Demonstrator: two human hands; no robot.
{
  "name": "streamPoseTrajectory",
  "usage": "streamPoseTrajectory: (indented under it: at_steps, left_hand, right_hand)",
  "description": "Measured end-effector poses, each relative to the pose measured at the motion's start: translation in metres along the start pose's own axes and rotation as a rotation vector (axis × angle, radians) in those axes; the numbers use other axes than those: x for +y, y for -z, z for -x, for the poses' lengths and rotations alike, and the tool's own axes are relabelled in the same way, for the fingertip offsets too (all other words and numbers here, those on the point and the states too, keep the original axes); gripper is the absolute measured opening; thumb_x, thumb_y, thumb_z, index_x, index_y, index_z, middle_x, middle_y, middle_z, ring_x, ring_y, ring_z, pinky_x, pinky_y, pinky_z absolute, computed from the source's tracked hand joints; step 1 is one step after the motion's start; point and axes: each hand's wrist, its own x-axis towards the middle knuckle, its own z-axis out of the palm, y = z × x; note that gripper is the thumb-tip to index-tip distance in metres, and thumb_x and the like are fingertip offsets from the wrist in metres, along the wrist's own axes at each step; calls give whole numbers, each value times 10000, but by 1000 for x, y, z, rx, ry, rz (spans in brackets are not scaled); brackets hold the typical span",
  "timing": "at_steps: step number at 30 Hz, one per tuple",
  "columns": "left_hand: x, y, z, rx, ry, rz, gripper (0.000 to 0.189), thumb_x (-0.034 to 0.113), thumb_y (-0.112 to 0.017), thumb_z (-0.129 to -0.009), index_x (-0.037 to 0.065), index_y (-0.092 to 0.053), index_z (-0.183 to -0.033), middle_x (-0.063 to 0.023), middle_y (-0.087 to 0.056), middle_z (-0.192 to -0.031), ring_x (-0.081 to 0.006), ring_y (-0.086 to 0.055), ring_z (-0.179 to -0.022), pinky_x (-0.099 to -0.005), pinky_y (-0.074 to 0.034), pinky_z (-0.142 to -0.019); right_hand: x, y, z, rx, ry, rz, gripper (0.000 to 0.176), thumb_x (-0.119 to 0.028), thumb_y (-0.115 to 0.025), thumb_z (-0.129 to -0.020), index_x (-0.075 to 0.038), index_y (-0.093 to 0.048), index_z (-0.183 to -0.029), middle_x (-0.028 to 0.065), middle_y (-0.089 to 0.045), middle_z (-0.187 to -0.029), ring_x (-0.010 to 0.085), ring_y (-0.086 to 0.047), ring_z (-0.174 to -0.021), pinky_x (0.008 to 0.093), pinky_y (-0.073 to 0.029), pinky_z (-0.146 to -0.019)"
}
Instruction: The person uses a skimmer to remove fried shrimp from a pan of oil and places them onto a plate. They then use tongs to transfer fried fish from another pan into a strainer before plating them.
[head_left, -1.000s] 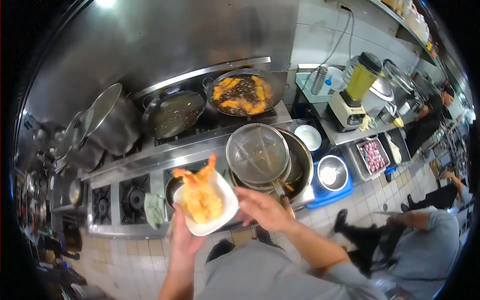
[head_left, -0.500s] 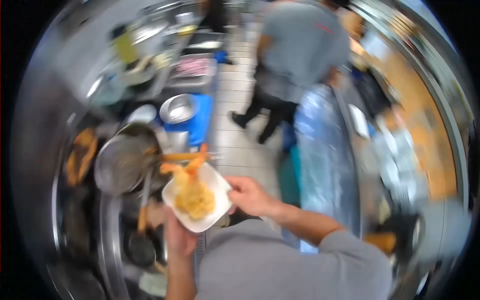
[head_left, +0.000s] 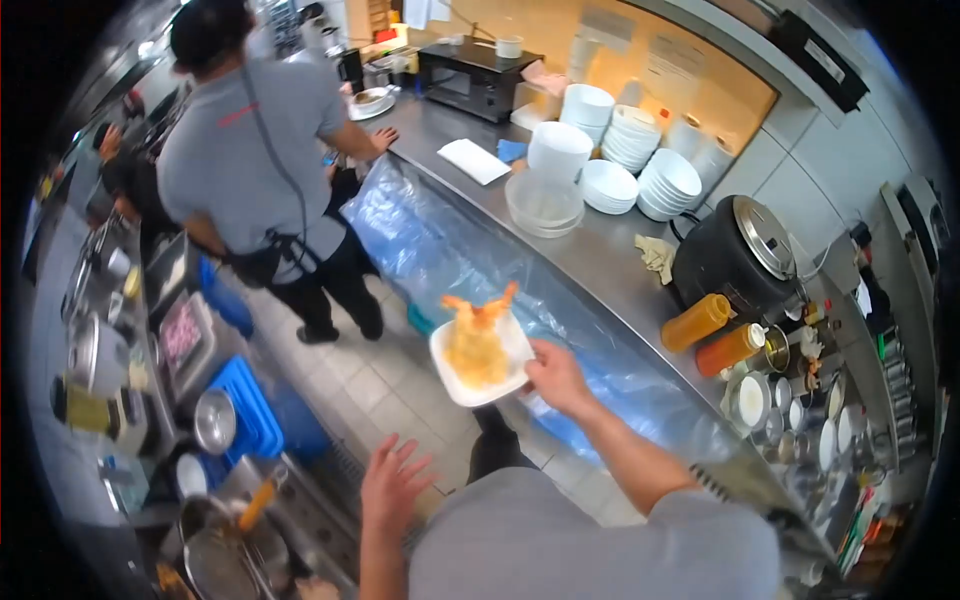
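Observation:
My right hand (head_left: 560, 378) grips the right edge of a small white square dish (head_left: 456, 388), thumb over the rim. On the dish lies battered fried shrimp (head_left: 478, 350), looking like tempura, with orange tails sticking up past the far rim. The dish is held in the air above the floor aisle. Apart from it, lower left, my left hand (head_left: 395, 485) is empty with its fingers spread.
A steel counter (head_left: 620, 262) on the right carries stacked white bowls (head_left: 608, 185), a black soup warmer (head_left: 735, 250) and sauce bottles (head_left: 697, 322). Plastic sheeting (head_left: 450, 235) covers its front. A co-worker (head_left: 250, 150) stands ahead. Left are a pot (head_left: 225, 570) and blue tray (head_left: 245, 405).
My view has turned right toward the steel counter. My left hand has let go of the dish, which my right hand alone now carries. The co-worker appears farther left, one hand on the counter.

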Motion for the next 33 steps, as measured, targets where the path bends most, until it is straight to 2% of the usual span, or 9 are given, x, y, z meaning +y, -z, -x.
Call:
streamPoseTrajectory:
  at_steps: [7,13,16,20,24,28,31,32,33]
  left_hand:
    - [27,-98,-202,-218,113,-267,497,245,-505,-1035,42,-375,-1469,-196,-532,-1365,-334,-652,-1084,-479,-566,-893]
    - [33,-203,-332,-376,219,-423,528,209,-525,-1026,30,-348,-1490,-197,-548,-1353,-334,-657,-1088,-474,-568,-897]
    - [32,-227,-367,-504,356,-249,506,163,-516,-1022,26,-357,-1483,-180,-591,-1300,-324,-673,-1063,-461,-583,-877]
    - [42,-249,-402,-421,177,-350,475,109,-498,-1011,16,-376,-1460,-158,-622,-1257,-299,-685,-1044,-439,-598,-853]
    - [80,-243,-456,-413,145,-333,433,70,-486,-996,5,-414,-1418,-156,-623,-1252,-276,-684,-1052,-424,-607,-837]
    - [122,-228,-527,-369,73,-310,404,60,-487,-987,24,-447,-1388,-139,-627,-1252,-272,-684,-1053,-424,-605,-837]
    - [157,-219,-598,-337,5,-368,405,50,-480,-984,42,-453,-1388,-126,-631,-1249,-273,-683,-1055,-423,-602,-841]
    - [167,-219,-621,-307,-25,-390,406,45,-477,-982,52,-456,-1388,-120,-633,-1247,-274,-683,-1056,-422,-601,-842]
    - [179,-219,-642,-319,-22,-383,406,45,-477,-982,52,-456,-1388,-120,-633,-1247,-274,-683,-1056,-422,-601,-842]
  right_hand:
    - [15,96,-71,293,-1,-148,405,-1,-433,-903,10,-596,-1274,72,-698,-878,124,-652,-650,267,-553,-583]
    - [20,133,-139,355,-9,-221,419,0,-436,-911,-1,-580,-1303,69,-695,-921,125,-649,-677,268,-555,-590]
    - [12,130,-173,379,-30,-247,425,2,-443,-920,-7,-569,-1326,85,-696,-1010,137,-671,-763,287,-576,-616]
    - [-5,117,-225,374,-52,-280,437,8,-444,-917,-11,-560,-1339,83,-693,-1017,129,-666,-760,278,-572,-612]
    - [-2,93,-297,373,45,-329,365,-48,-455,-949,12,-558,-1294,76,-668,-861,112,-618,-627,258,-535,-569]
    - [-6,66,-375,469,36,-515,402,-181,-517,-989,30,-506,-1331,99,-661,-886,128,-614,-613,281,-532,-556]
    - [19,52,-442,407,-115,-137,550,-365,-571,-978,58,-482,-1319,165,-668,-933,201,-664,-667,347,-539,-558]
    - [35,50,-472,421,-110,-129,550,-365,-571,-978,58,-482,-1319,165,-668,-933,201,-664,-667,347,-539,-558]
    - [56,46,-506,545,-119,-32,562,-386,-581,-964,70,-495,-1281,183,-672,-929,226,-678,-694,368,-540,-566]
